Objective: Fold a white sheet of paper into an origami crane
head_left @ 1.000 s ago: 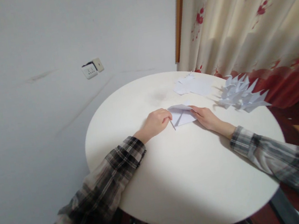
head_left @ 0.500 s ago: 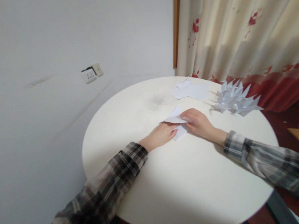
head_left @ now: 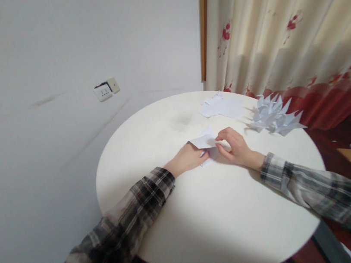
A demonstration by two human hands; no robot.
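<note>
A partly folded sheet of white paper [head_left: 205,140] lies near the middle of the round table, with one flap lifted. My left hand [head_left: 189,157] rests on the table at its left side, its fingers partly under the raised flap and its thumb on the lower layer. On the right, my right hand [head_left: 234,146] pinches the flap's right corner between thumb and fingertips. The paper covers most of the left fingertips.
Several folded white paper cranes [head_left: 274,115] stand bunched at the table's right edge. Flat paper sheets [head_left: 224,106] lie at the back of the white table [head_left: 176,227]. A wall with a socket [head_left: 103,92] rises behind, and a curtain [head_left: 280,38] hangs at right.
My right hand has drawn slightly up and right, its fingers now pinching the flap's corner, where before they lay over the paper. My left hand stays nearly in place.
</note>
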